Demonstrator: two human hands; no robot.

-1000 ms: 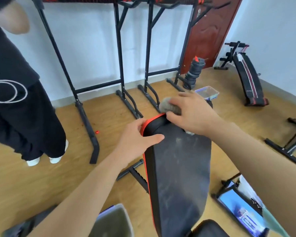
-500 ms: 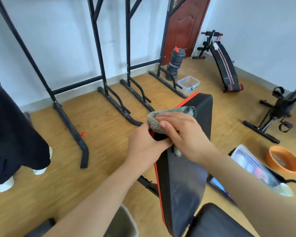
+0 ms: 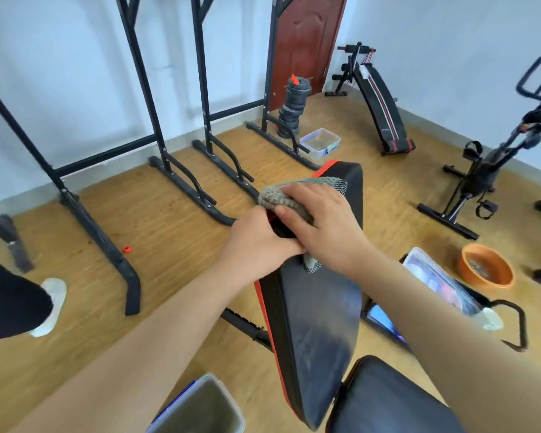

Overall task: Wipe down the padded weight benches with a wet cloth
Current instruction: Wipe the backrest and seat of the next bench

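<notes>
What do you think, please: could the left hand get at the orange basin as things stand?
Probably not. The left hand grips the backrest by its left edge, while the orange basin sits on the floor to the right, beyond the backrest and the right forearm.

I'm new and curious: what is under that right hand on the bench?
A grey cloth lies under the right hand, draped over the top edge of the backrest pad. The padding beneath the cloth is covered, so its condition cannot be seen.

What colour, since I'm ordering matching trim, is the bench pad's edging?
Orange-red edging on the black bench pad; head view.
</notes>
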